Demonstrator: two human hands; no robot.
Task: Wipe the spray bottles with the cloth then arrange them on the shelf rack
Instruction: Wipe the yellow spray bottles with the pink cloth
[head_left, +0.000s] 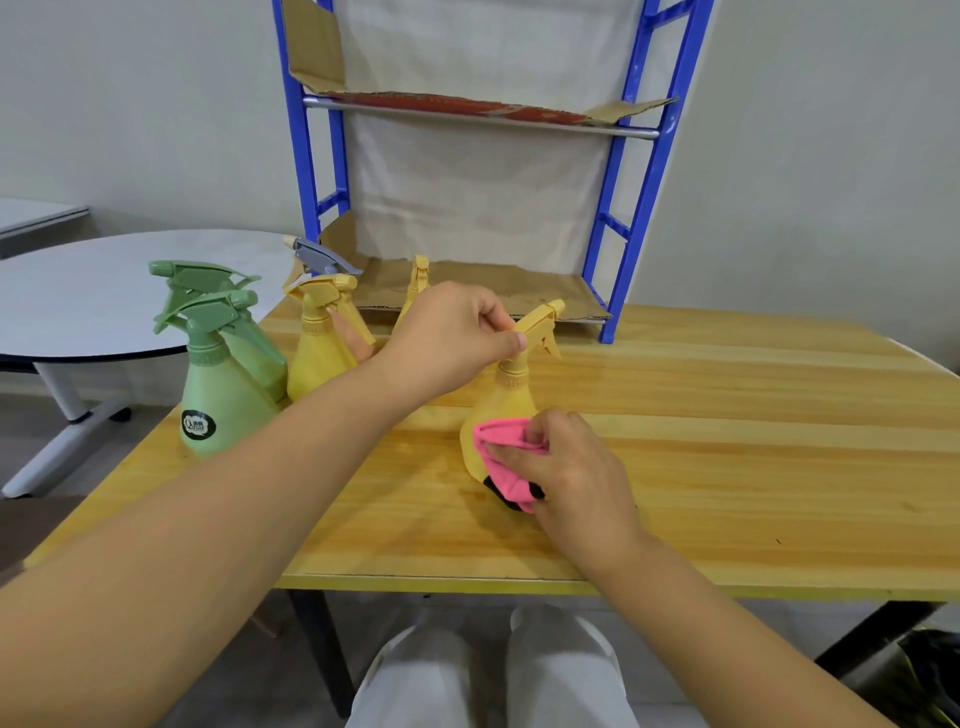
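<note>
Yellow spray bottle (498, 405) stands on tabletop (727, 467), shelf rack (649, 182) at 12 o'clock. Left hand (452, 338) pinches trigger head; right hand (566, 462) grips pink cloth (506, 452) against belly. Likely light, smooth plastic; neck safest hold.

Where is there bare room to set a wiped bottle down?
The table right of the right hand is bare up to the rack. The rack's lower cardboard shelf is bare on its right. Crowded: the table's back left, where green bottles and yellow bottles cluster.
</note>
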